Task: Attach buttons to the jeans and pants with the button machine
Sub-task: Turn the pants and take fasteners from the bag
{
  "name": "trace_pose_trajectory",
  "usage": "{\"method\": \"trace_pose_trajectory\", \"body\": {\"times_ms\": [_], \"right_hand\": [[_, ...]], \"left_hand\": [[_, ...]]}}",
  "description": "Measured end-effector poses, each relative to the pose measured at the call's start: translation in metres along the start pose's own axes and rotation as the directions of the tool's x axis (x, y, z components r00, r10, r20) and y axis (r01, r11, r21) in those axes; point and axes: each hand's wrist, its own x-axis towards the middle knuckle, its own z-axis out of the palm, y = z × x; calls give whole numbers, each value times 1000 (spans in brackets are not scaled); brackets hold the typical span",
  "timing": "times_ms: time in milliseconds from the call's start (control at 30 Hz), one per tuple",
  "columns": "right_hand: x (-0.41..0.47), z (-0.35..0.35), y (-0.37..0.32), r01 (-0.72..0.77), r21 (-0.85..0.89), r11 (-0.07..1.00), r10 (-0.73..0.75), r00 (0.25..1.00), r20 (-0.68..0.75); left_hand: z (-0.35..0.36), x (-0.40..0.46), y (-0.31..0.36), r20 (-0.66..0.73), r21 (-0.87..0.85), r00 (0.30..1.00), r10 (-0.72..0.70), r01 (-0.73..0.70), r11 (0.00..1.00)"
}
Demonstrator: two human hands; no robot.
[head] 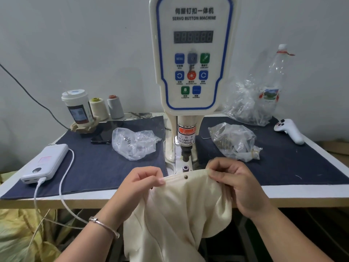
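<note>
Head view: left hand [145, 178] and right hand [228, 176] pinch the cream pants [181, 210] waistband just before the button machine [190, 72] (button [186, 177] already set); fingertips near the punch risk crushing.

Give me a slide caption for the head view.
Both hands hold cream pants, button attached, before the button machine.

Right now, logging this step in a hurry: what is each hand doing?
Left hand: pinches the waistband of the cream fabric pants.
Right hand: pinches the same waistband's other side.
</note>
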Motion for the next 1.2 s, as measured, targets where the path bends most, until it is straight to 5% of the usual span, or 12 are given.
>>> {"method": "trace_pose_trajectory", "body": {"times_ms": [167, 333, 467, 567, 633, 733, 900, 1033, 1100, 1200], "right_hand": [[-18, 21, -33, 58, 235, 970, -75, 995, 62], [-30, 36, -64, 92, 498, 862, -206, 962, 179], [-40, 43, -72, 71, 694, 717, -254, 953, 166], [-46, 45, -74, 145, 709, 690, -250, 967, 46], [-50, 41, -75, 180, 701, 690, -227, 973, -27], [-59, 27, -78, 232, 659, 716, -186, 972, -141], [-80, 8, -85, 259, 494, 830, -132, 952, -278], [-94, 8, -94, 258, 280, 925, -14, 758, -652], [-95, 19, -100, 238, 236, 942, 8, 688, -726], [-87, 57, -102, 178, 340, 924, 76, 782, -618]], "left_hand": [[-21, -35, 19, 27, -97, 999, 38, -35, 995], [-52, -86, 6, -247, 21, 959, -135, 145, 989], [-37, -127, -22, -280, 106, 782, -558, 602, 791], [-15, -152, -34, -10, -109, 636, -771, 766, 633], [-3, -163, -31, 224, -332, 657, -720, 746, 577], [2, -169, -25, 338, -418, 739, -584, 673, 610], [10, -162, 14, 260, -334, 919, -298, 374, 865], [7, -159, 38, 24, -558, 995, -99, 96, 824], [20, -156, 48, 8, -607, 1000, -6, 10, 795], [52, -150, 55, 109, -380, 994, 27, 16, 925]]}}
